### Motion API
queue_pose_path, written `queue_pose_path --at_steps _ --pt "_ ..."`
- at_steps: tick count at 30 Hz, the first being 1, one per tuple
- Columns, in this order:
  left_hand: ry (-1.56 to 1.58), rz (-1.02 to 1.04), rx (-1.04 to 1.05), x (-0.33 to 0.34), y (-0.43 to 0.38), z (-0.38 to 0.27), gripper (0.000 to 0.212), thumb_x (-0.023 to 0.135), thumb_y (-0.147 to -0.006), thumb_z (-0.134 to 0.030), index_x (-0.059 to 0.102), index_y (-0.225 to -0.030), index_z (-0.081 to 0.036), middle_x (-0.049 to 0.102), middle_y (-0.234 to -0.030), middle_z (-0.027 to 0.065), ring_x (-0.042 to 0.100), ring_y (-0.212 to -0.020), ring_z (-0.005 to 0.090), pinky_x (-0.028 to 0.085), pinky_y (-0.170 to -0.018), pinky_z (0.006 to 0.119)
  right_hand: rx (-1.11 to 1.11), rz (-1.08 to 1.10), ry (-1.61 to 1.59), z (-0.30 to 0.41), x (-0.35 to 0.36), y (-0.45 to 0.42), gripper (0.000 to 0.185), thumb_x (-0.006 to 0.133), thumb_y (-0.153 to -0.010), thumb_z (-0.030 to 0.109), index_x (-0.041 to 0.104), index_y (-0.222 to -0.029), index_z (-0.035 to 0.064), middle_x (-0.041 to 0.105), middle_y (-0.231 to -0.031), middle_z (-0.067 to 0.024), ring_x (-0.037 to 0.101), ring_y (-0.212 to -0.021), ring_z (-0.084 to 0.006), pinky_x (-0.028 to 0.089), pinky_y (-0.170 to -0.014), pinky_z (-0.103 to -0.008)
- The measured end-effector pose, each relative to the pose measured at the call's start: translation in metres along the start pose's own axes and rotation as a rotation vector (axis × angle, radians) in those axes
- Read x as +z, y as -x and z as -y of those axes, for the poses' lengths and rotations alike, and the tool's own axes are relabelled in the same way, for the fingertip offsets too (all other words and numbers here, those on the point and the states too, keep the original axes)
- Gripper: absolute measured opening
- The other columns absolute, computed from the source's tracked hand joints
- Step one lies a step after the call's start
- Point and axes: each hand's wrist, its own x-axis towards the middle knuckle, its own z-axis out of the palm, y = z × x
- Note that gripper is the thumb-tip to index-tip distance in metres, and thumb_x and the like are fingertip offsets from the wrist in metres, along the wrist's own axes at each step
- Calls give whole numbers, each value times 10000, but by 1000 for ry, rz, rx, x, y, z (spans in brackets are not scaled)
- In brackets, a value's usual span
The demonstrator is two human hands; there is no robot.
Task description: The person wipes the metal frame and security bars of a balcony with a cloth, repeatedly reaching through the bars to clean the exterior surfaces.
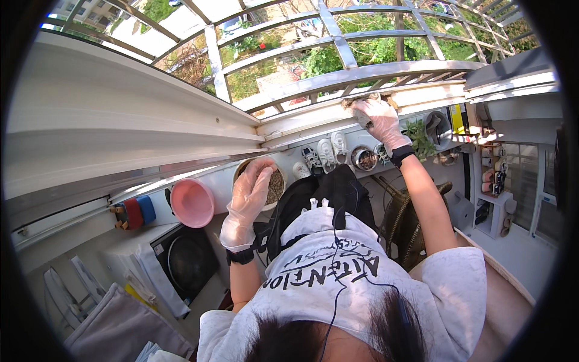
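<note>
My right hand point(384, 121), in a clear disposable glove, grips a dirty grey cloth point(363, 117) against the white window sill point(416, 97). Brown grime shows on the sill around the cloth. My left hand point(249, 194), gloved the same way, hovers above a round pot of soil point(277, 186) and hides part of it. Nothing shows in this hand; its fingers are loosely curved.
Metal window bars point(289, 90) stand beyond the sill. Along the ledge below are a pink basin point(192, 202), white sneakers point(332, 147), a small pot point(364, 158) and a green plant point(418, 135). A front-loading washing machine point(190, 262) stands at lower left.
</note>
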Motion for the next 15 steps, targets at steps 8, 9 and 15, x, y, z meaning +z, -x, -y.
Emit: queue_pose_path --at_steps 8,9,15 --pt "137 -193 -133 -20 30 21 174 494 -943 -88 573 -1071 -1 600 -954 33 549 -909 107 433 -865 247 -102 123 -405 102 35 -37 440 628 -696 110 592 -1135 121 642 -1059 -131 610 -973 -292 469 -854 -381" --pt "127 -171 -110 -18 27 14 174 493 -944 -88 573 -1071 -1 599 -958 33 548 -911 106 432 -867 247 -182 13 -525 122 55 -51 463 614 -693 87 577 -1154 104 636 -1070 -143 607 -977 -304 465 -862 -391" --pt "173 -65 -122 -7 21 20 185 484 -945 -94 580 -1075 -3 610 -960 32 553 -920 107 427 -876 253 -169 350 -313 194 67 -91 360 600 -723 128 613 -1082 159 623 -1045 -45 584 -1004 -239 478 -821 -355"
